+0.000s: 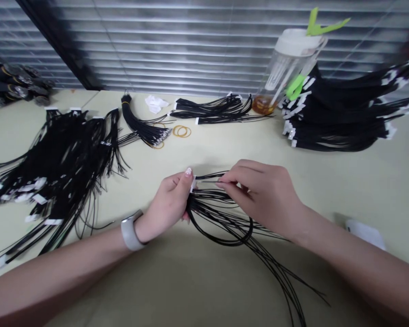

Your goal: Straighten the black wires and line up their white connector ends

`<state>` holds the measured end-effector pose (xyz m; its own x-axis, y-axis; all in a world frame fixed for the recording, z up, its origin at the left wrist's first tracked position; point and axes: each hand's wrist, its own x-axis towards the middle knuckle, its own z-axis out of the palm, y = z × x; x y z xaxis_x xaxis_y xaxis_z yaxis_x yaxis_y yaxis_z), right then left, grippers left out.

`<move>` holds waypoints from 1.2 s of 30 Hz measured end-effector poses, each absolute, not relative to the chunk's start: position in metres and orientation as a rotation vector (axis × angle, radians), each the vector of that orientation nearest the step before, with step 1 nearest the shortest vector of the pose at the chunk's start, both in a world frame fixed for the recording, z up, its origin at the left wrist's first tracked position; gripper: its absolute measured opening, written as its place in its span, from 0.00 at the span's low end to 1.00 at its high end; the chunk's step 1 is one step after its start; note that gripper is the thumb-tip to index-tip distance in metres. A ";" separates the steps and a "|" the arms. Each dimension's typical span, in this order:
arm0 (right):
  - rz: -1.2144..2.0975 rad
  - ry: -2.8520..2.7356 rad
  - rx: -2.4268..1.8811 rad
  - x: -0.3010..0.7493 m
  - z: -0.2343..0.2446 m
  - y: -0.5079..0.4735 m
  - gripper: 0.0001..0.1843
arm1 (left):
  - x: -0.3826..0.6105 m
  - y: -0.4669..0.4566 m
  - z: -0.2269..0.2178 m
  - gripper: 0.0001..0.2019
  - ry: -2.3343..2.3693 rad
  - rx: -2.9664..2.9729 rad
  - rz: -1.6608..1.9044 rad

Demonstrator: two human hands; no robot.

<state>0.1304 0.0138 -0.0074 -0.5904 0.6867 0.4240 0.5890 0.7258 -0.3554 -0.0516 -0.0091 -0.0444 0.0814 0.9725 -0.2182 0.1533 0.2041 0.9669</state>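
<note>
My left hand [172,200] grips a white plug connector [193,184] between thumb and fingers, with a bundle of black wires [221,211] running out of it to the right. Part of the connector is hidden under the thumb. My right hand [262,193] pinches a single thin black wire [209,182] between thumb and index finger. The near end of that wire points at the connector's face; whether it sits inside a slot I cannot tell. Below the hands the bundle loops and trails down to the right.
A heap of black wire harnesses [71,154] lies at left, another stack [337,118] at right. Toward the blinds are a tied wire bundle [139,120], rubber bands [182,131], crumpled paper [156,104], more harnesses [211,109] and a bottle [279,68]. A white object [366,232] lies beside my right forearm.
</note>
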 end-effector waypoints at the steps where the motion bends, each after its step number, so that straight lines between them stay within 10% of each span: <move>1: 0.215 -2.388 -0.968 0.131 -0.008 0.013 0.10 | -0.051 -0.009 -0.044 0.24 1.326 1.200 0.905; 36: -0.227 -2.617 -0.849 0.130 -0.018 0.016 0.13 | -0.051 -0.010 -0.045 0.22 1.331 1.220 0.914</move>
<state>0.1296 0.0159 -0.0183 -0.7458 0.5318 0.4012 0.5928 0.8045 0.0356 -0.0506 -0.0104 -0.0451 0.0846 0.9762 -0.1998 0.1637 0.1842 0.9692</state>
